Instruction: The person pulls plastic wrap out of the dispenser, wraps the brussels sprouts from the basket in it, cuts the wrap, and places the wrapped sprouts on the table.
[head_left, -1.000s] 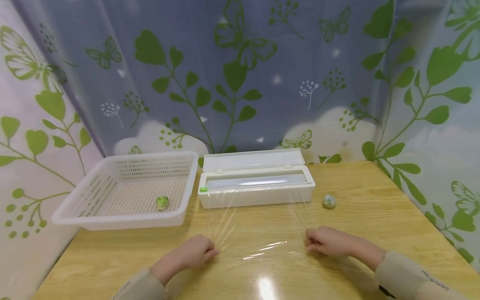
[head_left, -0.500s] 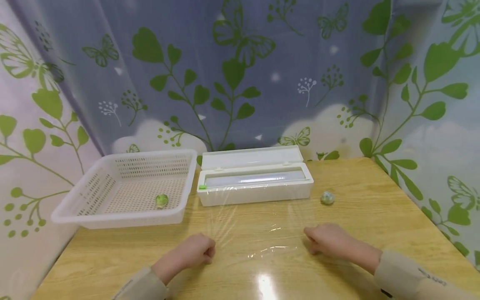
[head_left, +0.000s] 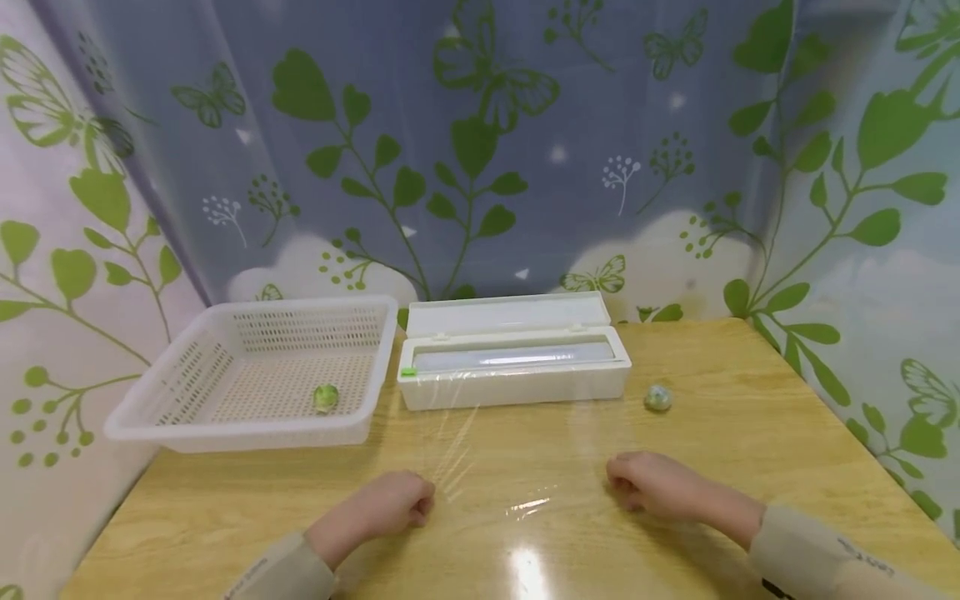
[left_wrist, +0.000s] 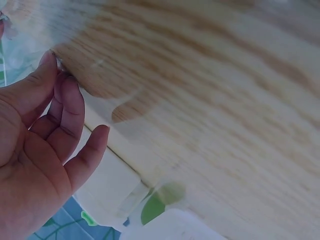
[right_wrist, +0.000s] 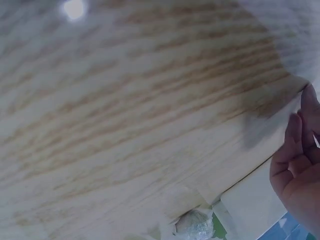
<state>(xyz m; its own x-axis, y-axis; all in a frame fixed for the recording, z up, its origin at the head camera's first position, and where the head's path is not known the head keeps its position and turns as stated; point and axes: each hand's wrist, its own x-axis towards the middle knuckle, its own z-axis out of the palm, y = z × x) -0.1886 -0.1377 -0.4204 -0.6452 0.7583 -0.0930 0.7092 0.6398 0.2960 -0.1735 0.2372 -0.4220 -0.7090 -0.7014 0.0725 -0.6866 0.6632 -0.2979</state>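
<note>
A clear sheet of cling film (head_left: 528, 506) stretches toward me from a white film dispenser (head_left: 517, 389) standing at the back of the table. My left hand (head_left: 393, 504) pinches the sheet's near left corner between thumb and fingertips; in the left wrist view that hand (left_wrist: 50, 125) has its little finger held apart. At the opposite corner my right hand (head_left: 652, 485) pinches the film, its fingers curled. The dispenser's lid (head_left: 510, 315) is raised, the film roll (head_left: 517, 357) shows inside, and a green slider (head_left: 408, 372) sits at its front left.
A white perforated basket (head_left: 247, 433) stands at the left with one small green Brussels sprout (head_left: 326, 398) in it. Right of the dispenser lies a small film-wrapped ball (head_left: 658, 397), greenish through the film. A patterned curtain (head_left: 480, 167) hangs behind the wooden table (head_left: 750, 400).
The glints on the film have shifted, and the right hand has come very slightly inward. Both hands keep their pinch, and the dispenser, basket and wrapped ball stay in place.
</note>
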